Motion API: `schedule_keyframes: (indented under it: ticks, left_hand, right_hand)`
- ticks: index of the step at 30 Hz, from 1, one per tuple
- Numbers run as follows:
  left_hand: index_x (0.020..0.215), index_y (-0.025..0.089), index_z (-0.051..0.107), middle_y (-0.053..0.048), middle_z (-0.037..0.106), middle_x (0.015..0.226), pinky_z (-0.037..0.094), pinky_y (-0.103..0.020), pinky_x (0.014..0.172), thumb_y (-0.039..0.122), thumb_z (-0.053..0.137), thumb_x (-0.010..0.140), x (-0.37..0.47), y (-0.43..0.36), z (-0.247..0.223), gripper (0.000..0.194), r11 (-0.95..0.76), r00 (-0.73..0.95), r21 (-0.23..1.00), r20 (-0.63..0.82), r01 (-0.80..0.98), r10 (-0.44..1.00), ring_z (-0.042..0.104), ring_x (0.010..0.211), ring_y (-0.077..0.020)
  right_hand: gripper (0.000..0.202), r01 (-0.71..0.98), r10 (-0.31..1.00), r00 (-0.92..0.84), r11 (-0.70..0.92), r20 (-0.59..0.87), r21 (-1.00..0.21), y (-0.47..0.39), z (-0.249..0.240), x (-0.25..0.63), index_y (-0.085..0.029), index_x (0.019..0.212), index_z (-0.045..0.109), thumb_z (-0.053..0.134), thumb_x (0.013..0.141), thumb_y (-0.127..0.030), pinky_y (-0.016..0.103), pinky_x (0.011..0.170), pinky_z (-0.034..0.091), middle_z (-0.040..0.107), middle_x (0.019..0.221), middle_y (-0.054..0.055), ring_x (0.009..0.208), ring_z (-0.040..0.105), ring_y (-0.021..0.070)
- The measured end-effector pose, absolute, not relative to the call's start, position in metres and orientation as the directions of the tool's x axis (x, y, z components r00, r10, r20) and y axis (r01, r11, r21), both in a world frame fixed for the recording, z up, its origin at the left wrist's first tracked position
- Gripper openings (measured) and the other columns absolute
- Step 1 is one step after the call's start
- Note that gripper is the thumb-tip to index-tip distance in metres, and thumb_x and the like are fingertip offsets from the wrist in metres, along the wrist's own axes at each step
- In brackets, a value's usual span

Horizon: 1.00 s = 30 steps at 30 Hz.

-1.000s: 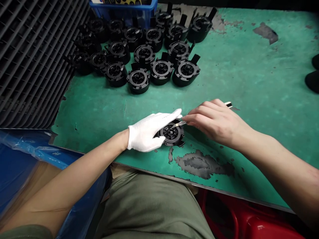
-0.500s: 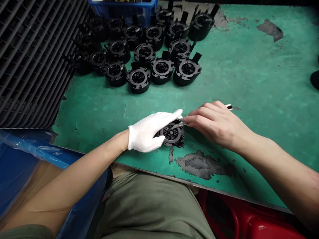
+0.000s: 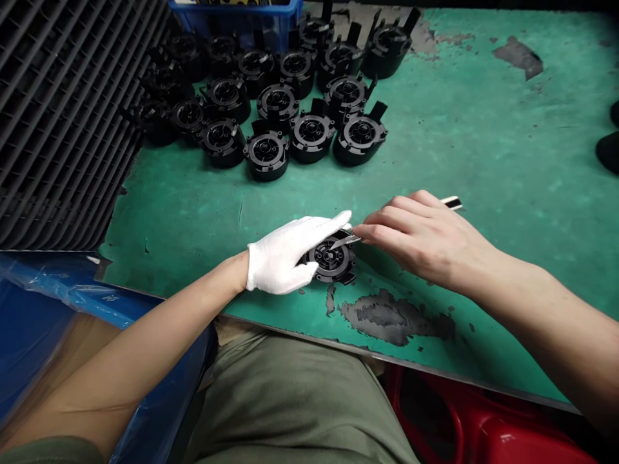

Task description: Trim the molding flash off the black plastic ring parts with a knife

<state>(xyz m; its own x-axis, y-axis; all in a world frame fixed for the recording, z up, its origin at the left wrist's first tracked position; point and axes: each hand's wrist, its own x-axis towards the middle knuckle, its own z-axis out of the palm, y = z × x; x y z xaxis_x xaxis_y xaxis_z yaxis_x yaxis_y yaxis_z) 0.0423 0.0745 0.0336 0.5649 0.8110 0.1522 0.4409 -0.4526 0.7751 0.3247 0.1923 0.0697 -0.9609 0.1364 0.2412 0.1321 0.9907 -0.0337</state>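
My left hand [image 3: 287,254], in a white glove, is wrapped around the left side of a round black plastic housing [image 3: 340,265] near the table's front edge. The housing's ringed, spoked face is turned up. In my bare right hand [image 3: 418,235] is a craft knife [image 3: 451,203], its pale and dark handle end sticking out behind the knuckles. The knife's thin metal blade [image 3: 342,241] reaches over the housing and its tip is at the spokes near the centre. Whether the tip touches the plastic I cannot tell. My left fingertips lie close to the blade.
Several similar black housings [image 3: 265,153] stand grouped at the back left of the green table [image 3: 459,142]. Behind them is a blue bin [image 3: 232,19]. A dark slatted grille [image 3: 62,129] borders the left. Dark objects [image 3: 608,153] sit at the right edge; a red stool [image 3: 512,435] is below.
The knife and my right hand have shifted slightly, with more of the handle end now showing. My left hand keeps its grip on the housing. The whole view has drifted a little.
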Motion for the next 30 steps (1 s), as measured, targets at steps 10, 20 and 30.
schedule_keyframes:
  ticks: [10,20,30]
  left_hand:
    - [0.179,0.024,0.014,-0.016,0.047,0.175,0.044,-0.058,0.131,0.016,0.055,0.091,0.042,0.075,0.032,0.098,-0.461,0.568,0.773,0.161,0.436,0.807,0.049,0.159,-0.0366]
    - [0.179,0.018,0.016,-0.019,0.051,0.17,0.045,-0.055,0.13,0.017,0.052,0.093,0.042,0.074,0.033,0.093,-0.462,0.568,0.769,0.158,0.442,0.808,0.053,0.155,-0.0364]
    - [0.179,0.024,0.015,-0.016,0.049,0.173,0.044,-0.058,0.131,0.019,0.053,0.094,0.042,0.075,0.034,0.094,-0.443,0.563,0.78,0.143,0.442,0.814,0.05,0.158,-0.0363]
  right_hand:
    - [0.03,0.128,0.142,-0.967,0.989,0.21,-0.079,0.194,0.074,0.323,-0.023,0.133,0.07,0.049,0.113,-0.014,0.039,0.076,0.033,0.078,0.109,0.008,0.086,0.054,0.0224]
    - [0.033,0.08,0.093,-0.977,0.994,0.191,-0.077,0.204,0.076,0.323,-0.024,0.13,0.07,0.044,0.113,-0.013,0.04,0.077,0.035,0.077,0.105,0.007,0.086,0.057,0.0216]
    - [0.035,0.054,0.072,-0.985,0.991,0.155,-0.119,0.21,0.079,0.322,-0.027,0.13,0.07,0.043,0.113,-0.013,0.041,0.074,0.034,0.079,0.111,0.007,0.088,0.06,0.0221]
